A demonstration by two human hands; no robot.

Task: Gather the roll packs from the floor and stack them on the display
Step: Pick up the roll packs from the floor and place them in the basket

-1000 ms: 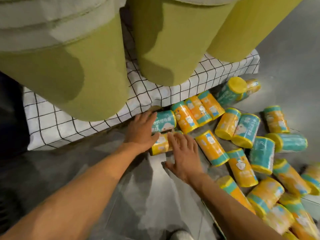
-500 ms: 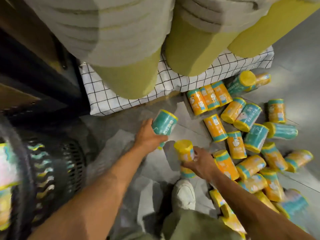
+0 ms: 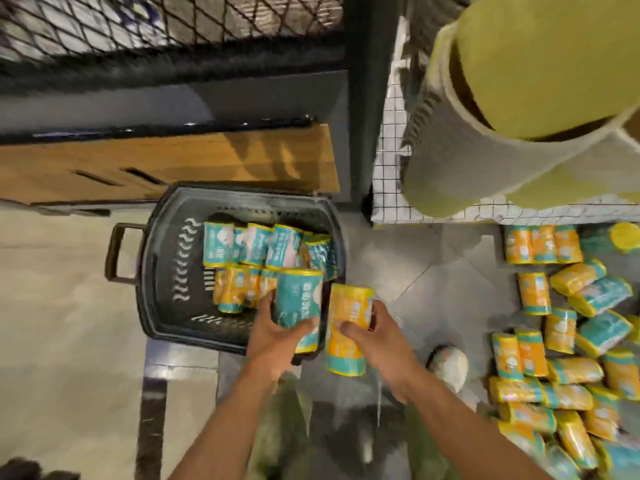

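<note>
Floor (image 3: 69, 306): pale tiles fill the lower left, and everything you have left to gather lies on it.
Display (image 3: 391, 150): the checked cloth at the upper right carries big green rolls (image 3: 519, 98). No small packs show on it, so stacking looks not yet begun.
Basket (image 3: 152, 271): dark, left of centre, with its handle pointing left. It likely serves as your carrier, so many packs travel at once.
Loose packs (image 3: 568, 341): scattered on their sides down the right edge, well apart from the basket.
Basket packs (image 3: 256, 247): two rough rows, teal farther from you and yellow nearer.
Teal pack (image 3: 298, 299): upright over the basket's near right corner, probably about to go in.
Yellow pack (image 3: 348, 320): upright just outside the basket's right rim, just beside the teal one.
Left grip (image 3: 277, 341): your fingers and thumb curl round the teal pack's lower half.
Right grip (image 3: 377, 341): closed round the yellow pack's middle, thumb across its front. One pack per hand halves your trips.
</note>
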